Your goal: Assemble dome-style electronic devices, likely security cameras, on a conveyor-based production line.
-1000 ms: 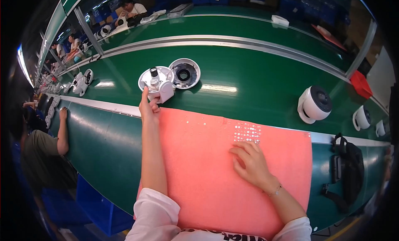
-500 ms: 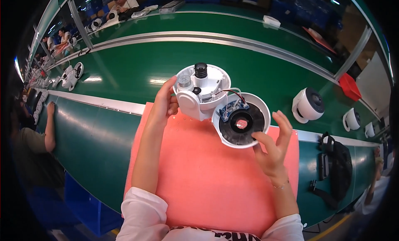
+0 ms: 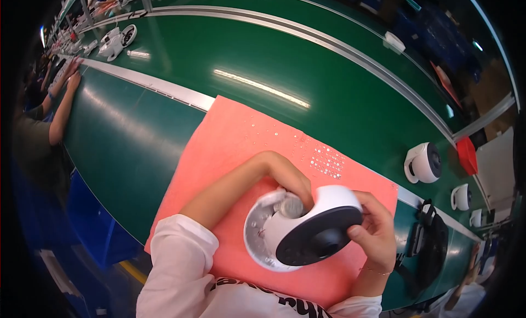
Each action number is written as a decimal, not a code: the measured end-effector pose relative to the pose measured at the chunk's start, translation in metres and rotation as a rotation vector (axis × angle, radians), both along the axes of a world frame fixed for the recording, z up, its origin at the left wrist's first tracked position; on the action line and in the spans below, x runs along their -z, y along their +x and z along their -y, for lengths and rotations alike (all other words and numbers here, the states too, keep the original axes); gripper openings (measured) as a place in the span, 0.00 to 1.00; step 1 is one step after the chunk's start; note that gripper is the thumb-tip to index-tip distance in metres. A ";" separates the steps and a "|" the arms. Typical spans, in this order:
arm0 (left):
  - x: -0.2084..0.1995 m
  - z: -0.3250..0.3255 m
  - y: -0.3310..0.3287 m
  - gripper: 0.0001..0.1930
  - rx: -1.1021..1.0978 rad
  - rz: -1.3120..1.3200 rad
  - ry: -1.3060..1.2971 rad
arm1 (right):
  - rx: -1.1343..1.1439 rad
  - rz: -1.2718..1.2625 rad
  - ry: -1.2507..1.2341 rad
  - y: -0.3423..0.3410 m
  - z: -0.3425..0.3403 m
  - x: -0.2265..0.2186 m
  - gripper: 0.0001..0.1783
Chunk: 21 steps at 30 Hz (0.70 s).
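Observation:
A white security camera with a black front is between my hands over the pink mat (image 3: 219, 153). Its front shell (image 3: 323, 236) is tilted, with the black face and round lens turned toward me. The white rear shell (image 3: 256, 233) hangs open beside it, exposing a clear cylindrical part (image 3: 292, 207) inside. My left hand (image 3: 290, 178) reaches around the far side, bent at the wrist, gripping the camera; its fingertips are mostly hidden behind the shells. My right hand (image 3: 377, 225) is closed on the right edge of the front shell, thumb on the black face.
Small shiny screws (image 3: 327, 162) lie on the mat's far part. Finished-looking white cameras (image 3: 423, 162) stand on the green belt (image 3: 263, 71) at right, near a red bin (image 3: 467, 155). A black bag (image 3: 433, 246) lies on the right. Another person's arm (image 3: 63, 107) rests at left.
The camera came nearer to me and turned, so the front shell's black face shows instead of its inside. My left hand moved to its far side. The view shifted, revealing the screws.

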<state>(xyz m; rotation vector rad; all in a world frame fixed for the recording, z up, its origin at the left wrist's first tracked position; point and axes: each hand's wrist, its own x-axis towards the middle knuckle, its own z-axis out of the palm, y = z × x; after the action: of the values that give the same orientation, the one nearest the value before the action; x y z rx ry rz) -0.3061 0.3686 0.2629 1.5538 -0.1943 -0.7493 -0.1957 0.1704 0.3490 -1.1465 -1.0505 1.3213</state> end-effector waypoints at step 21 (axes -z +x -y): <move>-0.054 0.136 -0.156 0.23 -1.404 0.561 0.686 | -0.260 0.450 -0.169 -0.021 -0.024 0.003 0.16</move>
<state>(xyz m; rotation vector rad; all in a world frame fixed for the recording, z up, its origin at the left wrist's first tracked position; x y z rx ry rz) -0.4625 0.2331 0.3172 1.9957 0.7744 0.8192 -0.2171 0.1945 0.3462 -1.5197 -1.4747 1.4069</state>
